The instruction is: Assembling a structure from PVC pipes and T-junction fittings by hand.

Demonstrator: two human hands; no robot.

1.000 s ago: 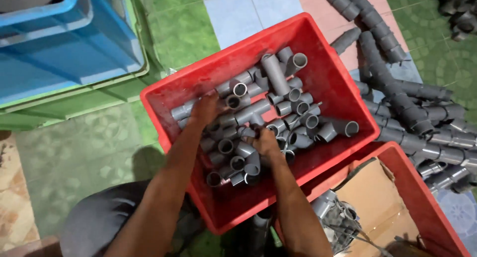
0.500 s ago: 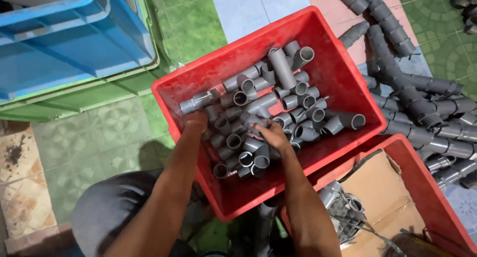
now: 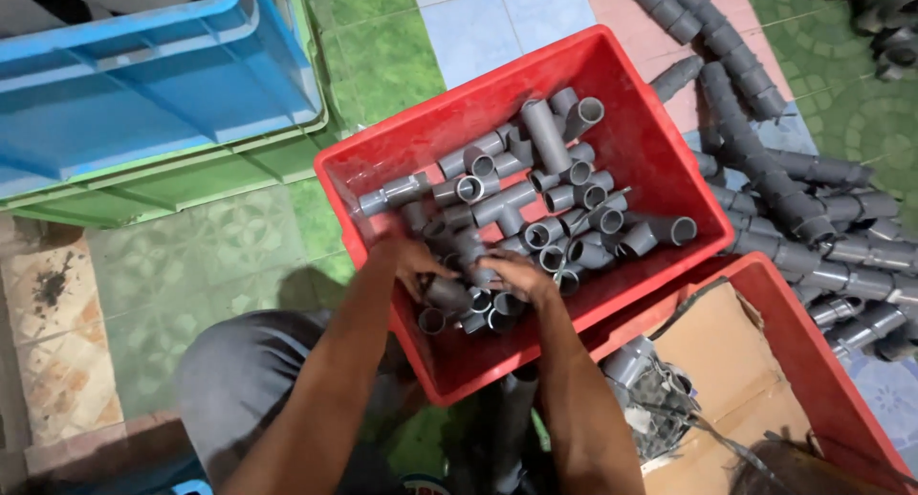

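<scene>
Filling red crate (image 3: 660, 160), grey tee-shaped pipe fittings (image 3: 535, 208), jumbled

We cannot see the fingertips of our left hand (image 3: 411, 263); they sink among the grey pipe fittings (image 3: 535, 213), so any grip stays unclear. Our right hand (image 3: 516, 273) is motion-blurred, its fingers curled over fittings we cannot separate. Fittings beneath both palms are hidden. Right of our fingers, a second red crate (image 3: 813, 361) runs off the bottom edge, its cardboard sheet (image 3: 727, 361) covering most contents. Beyond our fingers, the blue crate (image 3: 143, 84) is cut by the top and left edges. The joined pipe chains (image 3: 794, 189) leave the right edge.
</scene>
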